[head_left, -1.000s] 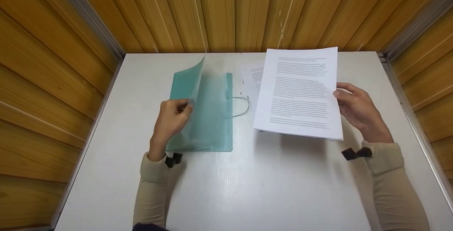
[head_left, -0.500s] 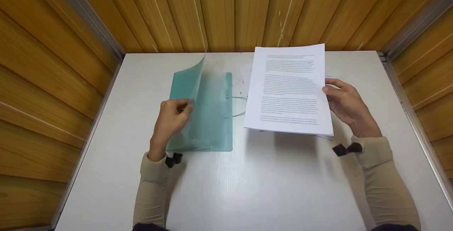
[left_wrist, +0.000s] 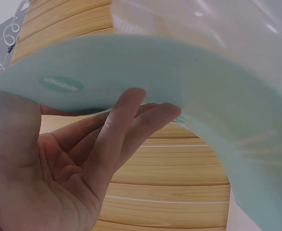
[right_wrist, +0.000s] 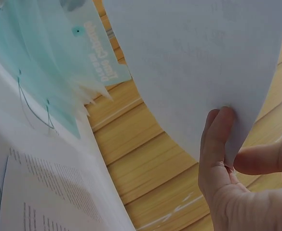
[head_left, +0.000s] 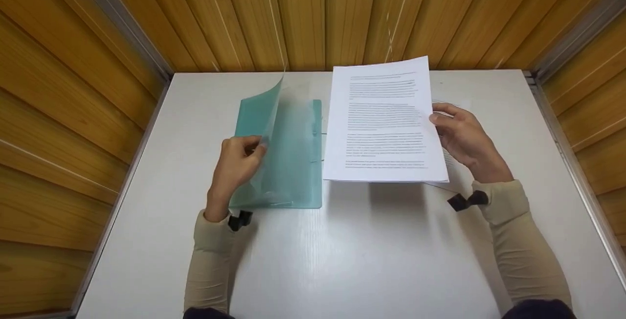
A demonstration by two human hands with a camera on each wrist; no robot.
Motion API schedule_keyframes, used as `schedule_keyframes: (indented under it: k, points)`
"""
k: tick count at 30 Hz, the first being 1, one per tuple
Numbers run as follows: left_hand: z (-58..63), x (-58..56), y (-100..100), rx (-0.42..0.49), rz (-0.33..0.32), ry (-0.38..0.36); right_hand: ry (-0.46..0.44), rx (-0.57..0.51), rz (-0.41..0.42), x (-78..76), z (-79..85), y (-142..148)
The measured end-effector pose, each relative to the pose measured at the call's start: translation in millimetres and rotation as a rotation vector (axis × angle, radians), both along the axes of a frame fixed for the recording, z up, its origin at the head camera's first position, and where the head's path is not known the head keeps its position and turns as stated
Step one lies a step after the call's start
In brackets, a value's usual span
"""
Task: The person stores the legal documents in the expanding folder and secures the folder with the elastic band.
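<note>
A translucent green plastic folder [head_left: 297, 172] lies open on the table, its front cover [left_wrist: 150, 67] bent upward. My left hand [head_left: 238, 165] pinches that cover by its edge between thumb and fingers. To the right, my right hand [head_left: 462, 135] grips a stack of printed paper sheets [head_left: 384, 123] by the right edge, thumb on the near face. The sheets are raised above the table beside the folder. A thin wire loop [right_wrist: 32, 113] stands out from the folder's edge; in the head view the sheets hide most of it.
Other printed sheets [right_wrist: 54, 192] lie on the white table [head_left: 293, 265] beneath the raised stack. Wood-panelled walls [head_left: 342, 20] close off the back and both sides. A small black clip-like piece [head_left: 467, 201] sits at the right cuff.
My right hand has moved left with the paper stack, toward the folder, and the stack now covers most of the wire loop. My left hand and the lifted cover stay put.
</note>
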State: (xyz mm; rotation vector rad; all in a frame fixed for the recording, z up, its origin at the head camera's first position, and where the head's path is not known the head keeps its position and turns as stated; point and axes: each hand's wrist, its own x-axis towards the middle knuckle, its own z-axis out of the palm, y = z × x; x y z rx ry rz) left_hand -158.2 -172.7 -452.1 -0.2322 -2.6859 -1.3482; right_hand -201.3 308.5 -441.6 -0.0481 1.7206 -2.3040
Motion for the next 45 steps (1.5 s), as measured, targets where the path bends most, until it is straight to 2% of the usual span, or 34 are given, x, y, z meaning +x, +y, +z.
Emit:
schedule_keyframes:
  k: [8,15,28,45]
  points:
    - [-0.5,-0.7,-1.7,-0.007,0.014,-0.003,-0.01,-0.004,0.032,-9.1,1.5,-19.8]
    - [-0.6,-1.4,-1.4,0.003,0.007,0.006,-0.01,0.034,0.054,-15.3,-2.4,-37.0]
    - [-3.2,-4.4,-0.4,0.011,0.002,0.003,-0.019,0.075,0.05,-23.9,-9.3,-65.7]
    - [-0.8,-3.6,0.7,0.014,-0.001,-0.005,-0.053,0.103,0.053,-32.3,-11.9,-92.6]
